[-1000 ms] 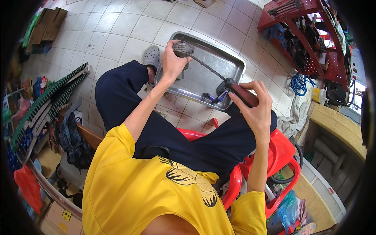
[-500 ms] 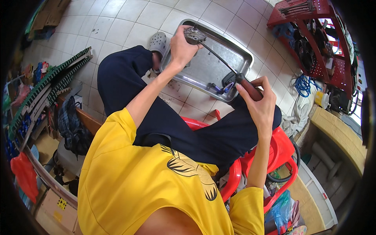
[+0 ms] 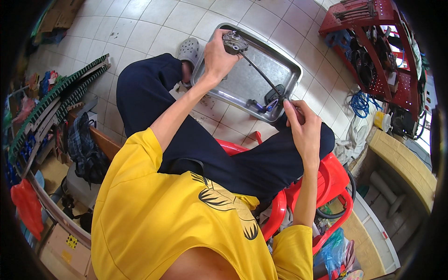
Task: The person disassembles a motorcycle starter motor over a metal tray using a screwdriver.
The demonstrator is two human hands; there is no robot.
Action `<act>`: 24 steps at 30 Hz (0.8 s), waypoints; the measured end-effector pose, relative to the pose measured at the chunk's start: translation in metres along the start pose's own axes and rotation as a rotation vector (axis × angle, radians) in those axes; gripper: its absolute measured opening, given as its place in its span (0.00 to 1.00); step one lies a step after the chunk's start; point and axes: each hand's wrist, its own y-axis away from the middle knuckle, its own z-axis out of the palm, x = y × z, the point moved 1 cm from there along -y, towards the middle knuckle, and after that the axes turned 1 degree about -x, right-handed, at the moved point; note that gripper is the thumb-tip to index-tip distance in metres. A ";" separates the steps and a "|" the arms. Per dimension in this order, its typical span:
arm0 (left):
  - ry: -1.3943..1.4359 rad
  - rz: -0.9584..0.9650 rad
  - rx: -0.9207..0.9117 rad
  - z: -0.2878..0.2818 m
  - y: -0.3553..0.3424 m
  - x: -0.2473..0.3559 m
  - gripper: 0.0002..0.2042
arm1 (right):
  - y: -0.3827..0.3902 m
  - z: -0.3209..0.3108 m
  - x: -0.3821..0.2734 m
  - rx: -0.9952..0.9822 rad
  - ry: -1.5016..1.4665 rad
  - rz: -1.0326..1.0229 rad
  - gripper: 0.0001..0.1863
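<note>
A person in a yellow shirt (image 3: 154,219) and dark blue trousers (image 3: 205,140) sits on a red plastic chair (image 3: 326,186) and looks down at a tiled floor (image 3: 154,18). The left hand (image 3: 217,56) is closed around a small grey metal part (image 3: 234,43), gripping it from the side. The part is held just above the far end of a shiny metal tray (image 3: 289,70) that lies on the floor. A thin dark rod (image 3: 261,72) runs from the metal part down across the tray toward the right hand (image 3: 303,126). The right hand is closed around the dark handle end (image 3: 273,97) of the rod, near the right knee, with the fingers curled tight on it. A little purple and blue thing (image 3: 268,106) sits in the near corner of the tray, just beside that handle; it is too small to tell what it is. A grey clog shoe (image 3: 189,49) is on the left foot, touching the tray's left edge. A red metal rack (image 3: 368,51) full of tools stands at the top right, well apart from the hands. A coiled blue cable (image 3: 361,103) lies on the floor near the rack. A green and black belt-like strip (image 3: 56,102) lies at the left, near a checked bag (image 3: 84,149)
</note>
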 end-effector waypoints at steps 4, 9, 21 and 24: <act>-0.011 0.019 -0.016 0.000 0.001 0.001 0.29 | 0.000 -0.003 0.000 -0.041 -0.028 0.043 0.18; -0.028 0.036 -0.029 0.001 0.001 0.001 0.29 | 0.001 -0.001 0.010 -0.074 -0.139 0.062 0.18; 0.094 0.041 -0.061 0.000 -0.008 -0.002 0.32 | 0.004 -0.004 0.014 -0.134 -0.253 0.098 0.17; 0.198 -0.155 -0.119 -0.004 -0.016 -0.013 0.35 | 0.012 -0.016 0.024 -0.157 -0.495 0.184 0.15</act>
